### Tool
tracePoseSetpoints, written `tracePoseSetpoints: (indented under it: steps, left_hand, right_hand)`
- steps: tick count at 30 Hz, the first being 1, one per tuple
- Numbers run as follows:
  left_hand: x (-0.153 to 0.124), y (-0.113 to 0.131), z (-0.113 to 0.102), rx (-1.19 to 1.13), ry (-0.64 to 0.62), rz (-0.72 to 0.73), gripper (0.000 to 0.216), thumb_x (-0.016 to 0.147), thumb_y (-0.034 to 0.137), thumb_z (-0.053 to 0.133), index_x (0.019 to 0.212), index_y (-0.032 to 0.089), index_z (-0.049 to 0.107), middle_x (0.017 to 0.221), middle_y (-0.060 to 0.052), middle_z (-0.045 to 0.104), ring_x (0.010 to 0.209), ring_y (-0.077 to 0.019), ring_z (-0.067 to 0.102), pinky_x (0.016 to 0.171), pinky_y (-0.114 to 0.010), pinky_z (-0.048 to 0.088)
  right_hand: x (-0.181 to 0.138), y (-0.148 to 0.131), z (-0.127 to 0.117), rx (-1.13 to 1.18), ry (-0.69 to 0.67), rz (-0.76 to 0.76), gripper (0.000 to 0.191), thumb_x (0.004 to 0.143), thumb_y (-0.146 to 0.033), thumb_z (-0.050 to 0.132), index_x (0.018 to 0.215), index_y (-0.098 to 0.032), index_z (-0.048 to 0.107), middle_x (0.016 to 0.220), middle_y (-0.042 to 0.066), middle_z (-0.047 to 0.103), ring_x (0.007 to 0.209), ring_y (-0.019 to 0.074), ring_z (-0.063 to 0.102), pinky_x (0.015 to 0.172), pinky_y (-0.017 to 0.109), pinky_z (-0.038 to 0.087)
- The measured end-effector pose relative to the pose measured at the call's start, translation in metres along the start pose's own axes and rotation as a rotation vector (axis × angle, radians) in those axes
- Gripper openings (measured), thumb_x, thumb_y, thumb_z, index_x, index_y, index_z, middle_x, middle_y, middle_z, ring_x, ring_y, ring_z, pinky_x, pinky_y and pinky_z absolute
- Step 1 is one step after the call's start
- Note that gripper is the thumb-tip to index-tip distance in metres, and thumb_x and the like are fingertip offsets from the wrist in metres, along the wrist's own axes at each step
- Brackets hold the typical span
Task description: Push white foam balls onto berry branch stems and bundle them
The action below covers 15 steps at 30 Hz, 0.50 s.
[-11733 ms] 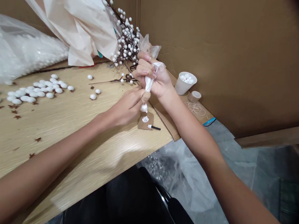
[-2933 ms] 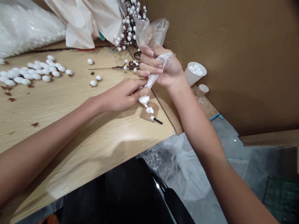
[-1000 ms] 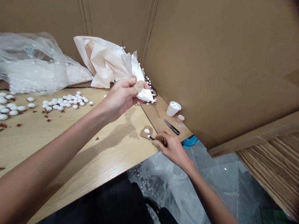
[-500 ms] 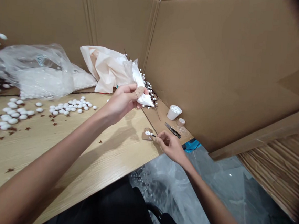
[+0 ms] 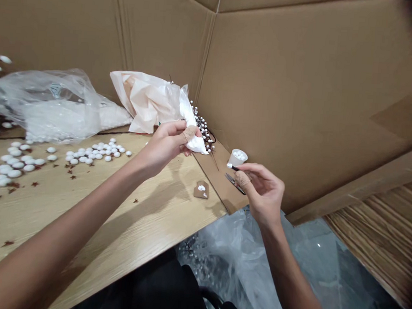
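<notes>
Left hand (image 5: 164,144) closed tight around the soft glue bag (image 5: 191,134), tip kept pointing down and held up off the surface (image 5: 80,211) so nothing drips. Right hand (image 5: 262,190) pinching the little stick (image 5: 232,166), white blob on its end, lifted clear of the small card (image 5: 202,190) with glue. White balls (image 5: 95,150), cup (image 5: 237,157) and scissors (image 5: 235,183) close by, nothing in between.

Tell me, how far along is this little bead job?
Done: a dab of white paste sits on the cardboard scrap. In hand: the left hand grips the paste bag; the right hand holds a small stick with a white tip. Left: many loose white beads lie on the table.
</notes>
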State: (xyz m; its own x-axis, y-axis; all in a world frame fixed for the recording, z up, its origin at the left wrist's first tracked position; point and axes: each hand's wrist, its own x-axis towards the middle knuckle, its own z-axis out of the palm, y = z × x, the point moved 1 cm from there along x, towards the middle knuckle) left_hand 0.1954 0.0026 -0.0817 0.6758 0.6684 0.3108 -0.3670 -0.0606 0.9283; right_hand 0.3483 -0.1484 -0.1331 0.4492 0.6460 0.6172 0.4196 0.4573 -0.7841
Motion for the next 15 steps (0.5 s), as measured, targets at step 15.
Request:
tracePoseSetpoints:
  steps: [15]
  left_hand:
    - [-0.007, 0.001, 0.007, 0.128, -0.139, 0.09, 0.021, 0.079, 0.034, 0.066, 0.078, 0.013, 0.065, 0.069, -0.002, 0.056, 0.058, -0.0085, 0.048, 0.051, -0.021, 0.037]
  right_hand:
    - [0.008, -0.03, 0.02, -0.39, -0.018, -0.514, 0.022, 0.081, -0.004, 0.057, 0.096, -0.019, 0.065, 0.089, 0.004, 0.068, 0.081, 0.0149, 0.063, 0.072, 0.032, 0.052]
